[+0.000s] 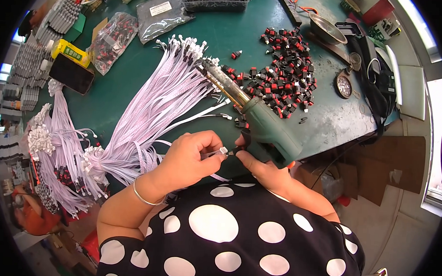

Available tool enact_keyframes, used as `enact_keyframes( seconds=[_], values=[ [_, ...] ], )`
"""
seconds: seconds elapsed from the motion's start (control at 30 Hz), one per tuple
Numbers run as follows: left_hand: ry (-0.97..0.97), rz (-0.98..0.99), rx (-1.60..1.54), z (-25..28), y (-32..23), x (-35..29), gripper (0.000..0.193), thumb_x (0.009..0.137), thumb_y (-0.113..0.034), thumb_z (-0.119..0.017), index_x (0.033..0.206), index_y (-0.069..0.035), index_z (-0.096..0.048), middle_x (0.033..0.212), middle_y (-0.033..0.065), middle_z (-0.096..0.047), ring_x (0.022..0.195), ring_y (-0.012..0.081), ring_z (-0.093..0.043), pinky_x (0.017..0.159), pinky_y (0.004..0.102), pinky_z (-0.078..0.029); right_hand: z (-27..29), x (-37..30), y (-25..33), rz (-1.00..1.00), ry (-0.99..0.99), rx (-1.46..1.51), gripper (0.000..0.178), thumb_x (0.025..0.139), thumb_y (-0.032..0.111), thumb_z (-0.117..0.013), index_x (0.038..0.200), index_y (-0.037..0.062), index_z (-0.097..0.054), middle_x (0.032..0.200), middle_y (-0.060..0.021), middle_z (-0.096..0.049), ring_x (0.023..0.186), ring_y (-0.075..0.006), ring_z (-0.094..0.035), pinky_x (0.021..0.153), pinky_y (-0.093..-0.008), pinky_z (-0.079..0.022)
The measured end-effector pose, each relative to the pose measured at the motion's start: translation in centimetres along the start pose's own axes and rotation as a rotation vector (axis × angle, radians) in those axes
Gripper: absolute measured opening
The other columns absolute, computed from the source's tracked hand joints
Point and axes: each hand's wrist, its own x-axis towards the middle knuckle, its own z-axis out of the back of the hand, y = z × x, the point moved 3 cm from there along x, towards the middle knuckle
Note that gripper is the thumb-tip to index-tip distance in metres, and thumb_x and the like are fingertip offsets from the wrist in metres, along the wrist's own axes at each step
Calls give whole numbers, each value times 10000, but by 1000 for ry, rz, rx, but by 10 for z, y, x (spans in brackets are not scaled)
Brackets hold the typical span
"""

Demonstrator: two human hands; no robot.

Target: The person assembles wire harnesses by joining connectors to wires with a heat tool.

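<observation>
My left hand is closed in a pinch on a white flat cable, its small white connector showing at the fingertips. Close beside it, my right hand pinches a small black part between thumb and forefinger, meeting the cable's end. A green heat gun with a worn metal barrel lies just over the right hand and hides some of its fingers; whether they also touch the gun, I cannot tell. Its nozzle points away, over the tips of a fanned bundle of white cables.
Red-and-black connectors lie heaped beyond the gun. More bundled cables lie at left, near a dark phone. Bagged parts and a tub of black pieces stand at the back. A metal dish sits right. Cardboard stands beyond the table edge.
</observation>
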Motion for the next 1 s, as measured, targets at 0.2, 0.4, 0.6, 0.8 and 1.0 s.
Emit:
enact_keyframes(
  seconds=[0.2, 0.4, 0.6, 0.8, 1.0],
  values=[
    [34, -187, -26, -3, -4, 2, 79, 734, 46, -520, 777, -7, -480, 863, 82, -578, 724, 95, -519, 658, 228, -437, -1, 0, -2, -15, -12, -12, 252, 742, 25, -646, 979, 34, -562, 878, -26, -590, 794, -91, -552, 702, -243, -461],
    [60, -27, -183, -3, 2, 3, 93, 766, 25, -530, 827, -14, -471, 879, 90, -568, 750, 97, -530, 668, 232, -443, 1, -1, -3, 22, -15, 14, 282, 732, -2, -643, 996, 38, -551, 895, -31, -586, 801, -96, -553, 705, -249, -463],
    [157, -24, -419, -1, 16, 9, 80, 816, -1, -516, 894, -16, -501, 901, 69, -560, 772, 84, -511, 699, 216, -425, 1, 2, 3, 77, -15, -46, 276, 740, -14, -623, 1000, 24, -540, 885, -37, -575, 791, -103, -551, 704, -248, -464],
    [259, 48, -626, 2, 16, 8, 84, 859, -89, -510, 912, -28, -533, 880, 46, -567, 727, 80, -496, 680, 196, -411, 3, 0, -1, -45, -45, -7, 280, 739, -25, -615, 1004, 19, -536, 890, -39, -572, 793, -107, -553, 703, -246, -465],
    [192, 72, -460, -2, 11, 5, 55, 845, -57, -533, 882, -17, -542, 828, 36, -569, 666, 75, -535, 617, 210, -460, -3, 1, 2, 74, -64, -8, 265, 735, -25, -619, 986, 20, -547, 874, -37, -584, 792, -104, -560, 695, -245, -469]
  ],
)
